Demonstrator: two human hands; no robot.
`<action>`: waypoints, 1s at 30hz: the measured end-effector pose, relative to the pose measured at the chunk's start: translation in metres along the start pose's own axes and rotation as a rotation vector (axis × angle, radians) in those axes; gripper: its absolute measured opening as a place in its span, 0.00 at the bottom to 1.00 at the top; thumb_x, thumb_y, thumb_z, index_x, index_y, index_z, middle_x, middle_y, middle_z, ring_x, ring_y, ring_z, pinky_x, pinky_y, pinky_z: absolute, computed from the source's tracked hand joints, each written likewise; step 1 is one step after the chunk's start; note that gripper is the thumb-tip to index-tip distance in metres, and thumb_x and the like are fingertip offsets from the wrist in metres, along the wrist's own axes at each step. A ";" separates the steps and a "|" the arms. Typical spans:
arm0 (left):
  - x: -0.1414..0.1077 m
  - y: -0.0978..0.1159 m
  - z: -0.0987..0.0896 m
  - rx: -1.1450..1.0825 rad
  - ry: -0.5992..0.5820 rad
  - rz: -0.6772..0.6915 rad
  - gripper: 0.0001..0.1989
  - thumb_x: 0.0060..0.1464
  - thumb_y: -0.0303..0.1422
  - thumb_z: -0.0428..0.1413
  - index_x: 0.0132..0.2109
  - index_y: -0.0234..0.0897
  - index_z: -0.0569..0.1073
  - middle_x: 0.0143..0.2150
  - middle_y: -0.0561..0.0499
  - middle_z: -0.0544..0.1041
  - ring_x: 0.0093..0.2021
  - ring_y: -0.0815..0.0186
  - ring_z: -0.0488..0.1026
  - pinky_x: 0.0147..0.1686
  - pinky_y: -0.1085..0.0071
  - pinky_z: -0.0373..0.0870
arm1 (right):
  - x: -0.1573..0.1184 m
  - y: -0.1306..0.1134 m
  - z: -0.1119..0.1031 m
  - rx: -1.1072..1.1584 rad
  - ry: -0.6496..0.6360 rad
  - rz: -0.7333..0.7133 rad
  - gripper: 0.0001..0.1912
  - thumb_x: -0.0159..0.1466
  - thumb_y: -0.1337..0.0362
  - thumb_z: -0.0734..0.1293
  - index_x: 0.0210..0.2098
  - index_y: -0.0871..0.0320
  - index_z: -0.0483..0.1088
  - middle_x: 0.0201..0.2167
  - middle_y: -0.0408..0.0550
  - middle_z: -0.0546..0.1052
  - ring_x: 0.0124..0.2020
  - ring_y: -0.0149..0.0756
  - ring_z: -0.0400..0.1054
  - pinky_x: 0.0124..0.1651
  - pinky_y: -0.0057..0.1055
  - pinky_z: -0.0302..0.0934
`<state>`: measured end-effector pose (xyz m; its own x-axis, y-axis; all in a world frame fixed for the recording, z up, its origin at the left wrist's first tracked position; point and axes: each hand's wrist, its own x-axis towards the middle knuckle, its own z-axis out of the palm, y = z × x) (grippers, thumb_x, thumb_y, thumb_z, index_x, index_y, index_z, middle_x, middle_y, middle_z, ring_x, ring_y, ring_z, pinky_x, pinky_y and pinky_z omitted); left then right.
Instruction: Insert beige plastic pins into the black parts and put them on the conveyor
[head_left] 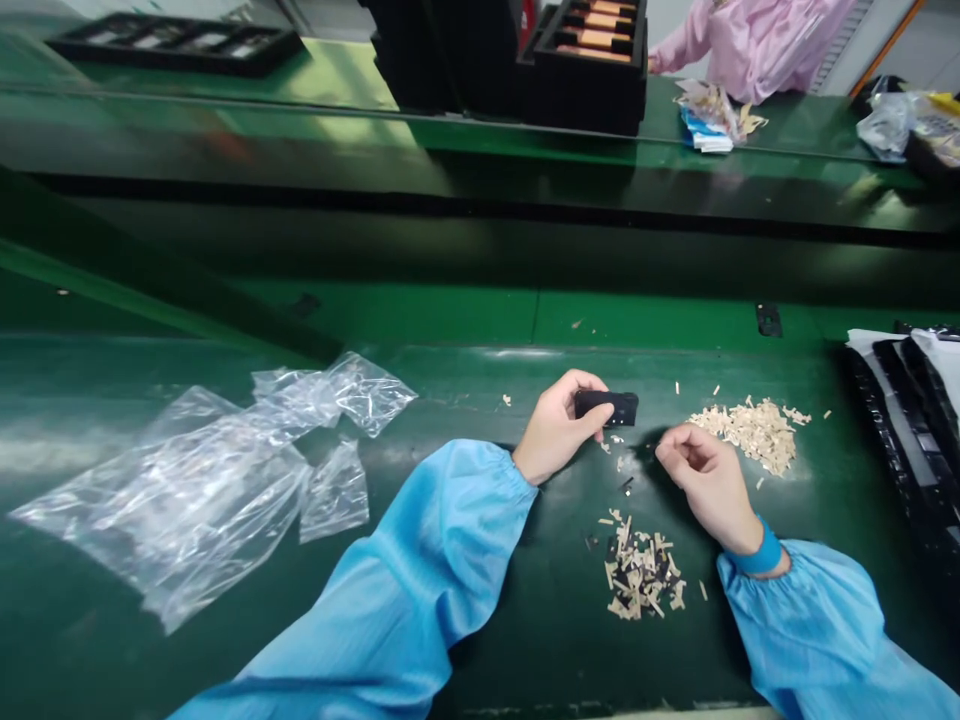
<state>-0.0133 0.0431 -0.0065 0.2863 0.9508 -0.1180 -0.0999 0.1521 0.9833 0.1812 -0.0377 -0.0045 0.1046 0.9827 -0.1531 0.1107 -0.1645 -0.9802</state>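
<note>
My left hand [564, 425] grips a small black rectangular part [616, 408] by its left end, thumb in front and fingers behind, above the green table. To the right, my right hand [705, 475] is closed in a pinch, thumb against forefinger; whatever may be between the tips is too small to make out. Just behind it lies a heap of small beige pieces [757, 432]. Closer to me is a second pile of beige strips mixed with dark bits [643, 575]. A few loose scraps [627, 487] are scattered between my hands.
Crumpled clear plastic bags [217, 490] cover the left of the green table [480, 385]. Black trays with white sheets [911, 400] stand at the right edge. On the raised shelf are black bins [589, 85] and a flat tray [176, 45]. A person in pink [772, 40] is beyond.
</note>
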 end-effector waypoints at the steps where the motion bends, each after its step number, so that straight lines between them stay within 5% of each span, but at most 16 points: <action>1: -0.001 0.000 0.000 0.030 0.007 0.016 0.11 0.51 0.33 0.63 0.39 0.35 0.71 0.28 0.57 0.71 0.22 0.74 0.68 0.26 0.76 0.66 | 0.000 -0.001 0.000 -0.010 0.000 -0.006 0.09 0.60 0.58 0.72 0.29 0.57 0.72 0.24 0.42 0.73 0.23 0.29 0.61 0.26 0.26 0.57; 6: -0.008 0.006 0.005 0.181 -0.053 0.075 0.08 0.54 0.35 0.61 0.35 0.34 0.77 0.33 0.50 0.76 0.32 0.69 0.73 0.30 0.75 0.70 | -0.002 -0.004 0.000 -0.037 -0.008 -0.024 0.07 0.60 0.61 0.71 0.29 0.57 0.72 0.21 0.40 0.70 0.22 0.29 0.59 0.25 0.25 0.55; 11: -0.013 0.009 0.010 0.224 -0.160 -0.099 0.12 0.60 0.41 0.56 0.42 0.36 0.74 0.32 0.53 0.74 0.22 0.71 0.71 0.17 0.76 0.66 | -0.004 -0.008 0.002 -0.069 -0.044 -0.007 0.07 0.59 0.63 0.71 0.28 0.57 0.70 0.19 0.38 0.67 0.20 0.27 0.56 0.23 0.25 0.53; 17: -0.014 0.011 0.009 0.369 -0.215 -0.113 0.12 0.66 0.39 0.49 0.50 0.38 0.70 0.30 0.57 0.72 0.15 0.74 0.66 0.16 0.75 0.64 | -0.007 -0.013 0.006 -0.199 -0.074 0.016 0.06 0.58 0.63 0.69 0.27 0.58 0.70 0.19 0.38 0.66 0.19 0.27 0.56 0.22 0.25 0.51; 20: -0.014 0.011 0.009 0.444 -0.208 -0.043 0.10 0.66 0.37 0.49 0.47 0.39 0.71 0.33 0.54 0.75 0.22 0.70 0.73 0.25 0.72 0.71 | -0.007 -0.016 0.009 -0.242 -0.087 0.020 0.06 0.58 0.63 0.68 0.26 0.58 0.70 0.19 0.38 0.66 0.19 0.27 0.56 0.22 0.25 0.51; 24: -0.013 0.007 0.011 0.512 -0.188 0.098 0.08 0.64 0.33 0.49 0.44 0.40 0.72 0.42 0.50 0.80 0.44 0.62 0.78 0.48 0.65 0.74 | -0.007 -0.018 0.012 -0.274 -0.087 0.024 0.05 0.57 0.63 0.68 0.26 0.57 0.69 0.19 0.38 0.66 0.20 0.28 0.57 0.23 0.26 0.51; 30: -0.013 0.003 0.012 0.517 -0.193 0.125 0.08 0.65 0.32 0.48 0.45 0.39 0.72 0.45 0.49 0.80 0.47 0.62 0.77 0.52 0.64 0.71 | -0.007 -0.019 0.015 -0.304 -0.084 0.053 0.04 0.55 0.64 0.66 0.26 0.57 0.70 0.20 0.40 0.67 0.20 0.28 0.58 0.23 0.26 0.52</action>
<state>-0.0064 0.0278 -0.0001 0.4765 0.8790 -0.0165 0.3213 -0.1566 0.9339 0.1634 -0.0401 0.0128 0.0378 0.9735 -0.2255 0.3987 -0.2216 -0.8899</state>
